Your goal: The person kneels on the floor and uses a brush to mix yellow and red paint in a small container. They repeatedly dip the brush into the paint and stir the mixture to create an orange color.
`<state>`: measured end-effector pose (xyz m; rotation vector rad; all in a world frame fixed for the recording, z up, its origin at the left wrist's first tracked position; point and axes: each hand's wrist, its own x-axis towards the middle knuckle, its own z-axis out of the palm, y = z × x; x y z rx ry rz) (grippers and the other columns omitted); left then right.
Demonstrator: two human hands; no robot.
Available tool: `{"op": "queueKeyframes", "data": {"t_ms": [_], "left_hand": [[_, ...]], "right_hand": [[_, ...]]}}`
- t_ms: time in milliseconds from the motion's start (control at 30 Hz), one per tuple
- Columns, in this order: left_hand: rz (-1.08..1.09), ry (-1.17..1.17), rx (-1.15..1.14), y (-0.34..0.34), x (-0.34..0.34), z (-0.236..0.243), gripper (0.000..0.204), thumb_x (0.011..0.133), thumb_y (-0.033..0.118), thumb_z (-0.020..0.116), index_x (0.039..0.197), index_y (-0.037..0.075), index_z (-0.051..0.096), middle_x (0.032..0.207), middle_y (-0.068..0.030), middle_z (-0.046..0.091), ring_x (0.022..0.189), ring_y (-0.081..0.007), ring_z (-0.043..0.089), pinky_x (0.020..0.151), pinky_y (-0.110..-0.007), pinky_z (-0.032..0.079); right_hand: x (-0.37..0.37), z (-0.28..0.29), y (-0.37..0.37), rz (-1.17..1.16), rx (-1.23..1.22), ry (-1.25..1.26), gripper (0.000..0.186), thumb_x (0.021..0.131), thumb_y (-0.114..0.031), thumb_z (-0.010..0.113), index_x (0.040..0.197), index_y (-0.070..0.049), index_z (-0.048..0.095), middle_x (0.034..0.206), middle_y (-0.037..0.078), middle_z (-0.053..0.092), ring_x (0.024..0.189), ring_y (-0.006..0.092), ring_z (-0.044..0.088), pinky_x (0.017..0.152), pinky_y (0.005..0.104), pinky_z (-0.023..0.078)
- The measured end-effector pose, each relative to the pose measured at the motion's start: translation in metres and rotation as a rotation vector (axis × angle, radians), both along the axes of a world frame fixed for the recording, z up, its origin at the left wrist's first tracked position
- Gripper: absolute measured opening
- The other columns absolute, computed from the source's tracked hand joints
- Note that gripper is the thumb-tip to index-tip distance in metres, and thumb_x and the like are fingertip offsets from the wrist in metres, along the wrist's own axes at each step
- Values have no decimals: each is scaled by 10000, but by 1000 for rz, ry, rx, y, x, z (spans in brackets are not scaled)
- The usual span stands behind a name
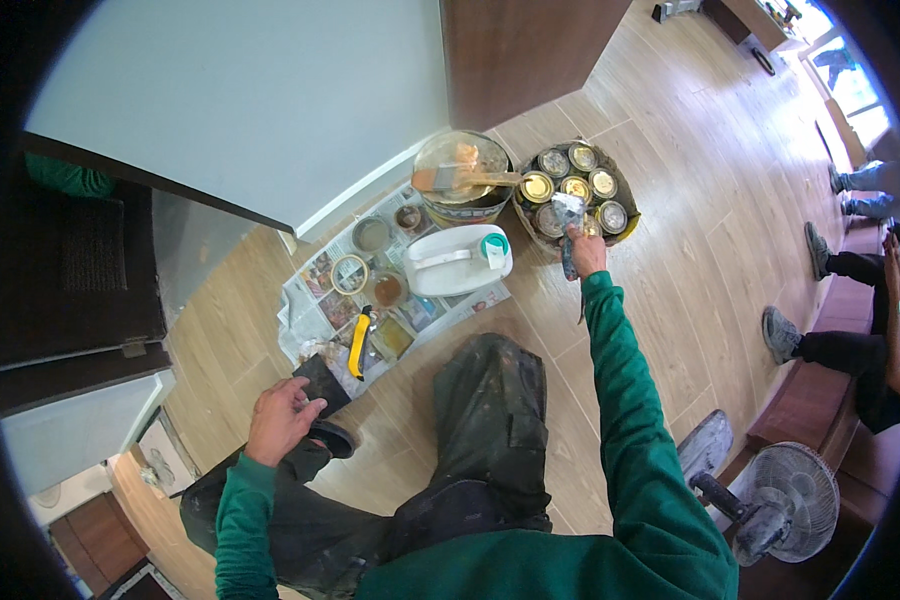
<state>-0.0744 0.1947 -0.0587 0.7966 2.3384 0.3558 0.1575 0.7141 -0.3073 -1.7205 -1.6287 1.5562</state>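
from here, the right hand (589, 253) grips a putty knife (569, 218), best kept level near the metal tins (602, 184) just beyond, while the left hand (278, 420) pinches a black sheet (325, 384).

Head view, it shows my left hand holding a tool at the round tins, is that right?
Not quite: it's your right hand, not your left, that holds the tool at the round tins. The head view shows this.
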Motion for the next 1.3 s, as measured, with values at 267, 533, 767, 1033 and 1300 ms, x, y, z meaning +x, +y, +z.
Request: {"op": "queueKeyframes", "data": {"t_ms": [267,533,767,1033,1300], "left_hand": [[-41,0,-3,-1,1,1,467,836,236,814,1183,-43,673,945,-154,692,807,-284,711,762,-383,566],[-48,-5,-19,3,0,3,472,844,243,807,1189,-46,666,953,-167,689,837,-304,713,779,-397,562],[-68,-6,-49,6,0,3,480,846,256,803,1198,-40,664,952,-164,688,843,-311,705,790,-407,557],[-86,11,-34,8,-1,2,476,842,246,807,1198,-35,663,939,-153,683,831,-300,702,783,-407,557],[-81,9,-28,6,-1,3,472,845,239,808,1205,-29,662,937,-160,682,822,-302,703,770,-403,560]], "right_hand": [[-19,-9,26,69,149,-282,626,916,-548,632,995,62,748,995,303,727,1006,446,700,897,477,522],[-42,6,34,61,267,-486,693,911,-591,615,1036,78,746,1078,319,709,1076,456,682,947,498,514],[-42,-35,53,24,113,-440,676,923,-579,603,1061,68,743,1064,292,722,1017,437,703,865,500,544],[-49,10,45,-238,-315,246,294,1034,-349,516,967,-76,604,705,58,660,472,177,571,321,332,339],[-31,19,73,-31,-530,477,291,1036,-336,499,990,-78,625,714,76,674,469,168,570,336,320,372]]}}
